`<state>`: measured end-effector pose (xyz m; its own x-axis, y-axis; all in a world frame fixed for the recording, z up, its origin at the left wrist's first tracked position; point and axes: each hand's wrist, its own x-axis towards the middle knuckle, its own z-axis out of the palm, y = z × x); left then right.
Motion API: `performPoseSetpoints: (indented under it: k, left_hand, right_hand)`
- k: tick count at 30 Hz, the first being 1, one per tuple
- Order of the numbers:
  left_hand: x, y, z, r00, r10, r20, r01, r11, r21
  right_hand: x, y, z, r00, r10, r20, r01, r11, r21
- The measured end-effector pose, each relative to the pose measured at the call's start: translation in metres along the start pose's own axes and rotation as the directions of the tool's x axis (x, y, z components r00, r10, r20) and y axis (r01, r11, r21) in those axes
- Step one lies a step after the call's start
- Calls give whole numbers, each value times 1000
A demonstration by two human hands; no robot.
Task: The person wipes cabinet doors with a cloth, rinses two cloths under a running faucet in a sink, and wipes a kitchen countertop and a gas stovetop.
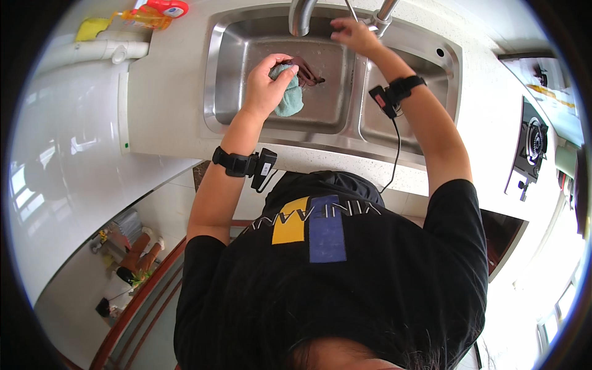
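My left hand [267, 90] grips a folded pale green cloth [290, 102] over the larger basin of a stainless steel sink [323, 118]. A dark brown, limp strip, perhaps cloth [309, 74], sticks out past my fingertips on the right. Whether it is a separate piece cannot be told. My right hand [356, 38], fingers parted and nothing in them, hovers near the back of the sink beside the metal tap fitting [381, 18]. To its left the thick tap spout [300, 21] points down into the larger basin.
A smaller basin [402, 92] adjoins on the right. At the back left are a yellow sponge [92, 28], an orange bottle [148, 18] and a white pipe [97, 50]. A gas hob [532, 143] is at the far right. A cable [397, 148] hangs from my right wrist strap.
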<state>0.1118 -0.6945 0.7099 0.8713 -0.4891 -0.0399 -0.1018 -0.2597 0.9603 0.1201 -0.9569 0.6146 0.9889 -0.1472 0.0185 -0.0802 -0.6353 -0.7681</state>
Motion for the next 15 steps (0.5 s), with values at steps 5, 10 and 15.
performPoseSetpoints:
  k: [5,10,15]
  left_hand:
    - [-8,6,1,997,74,25,-73,997,-32]
    - [-11,3,-8,999,30,15,-28,991,-129]
    - [-20,-59,-40,968,-124,-219,87,981,-174]
  right_hand:
    - [-65,-15,68,965,-250,77,243,966,94]
    - [-68,-13,79,895,119,430,-249,933,261]
    - [-74,-19,68,896,150,418,-311,884,349]
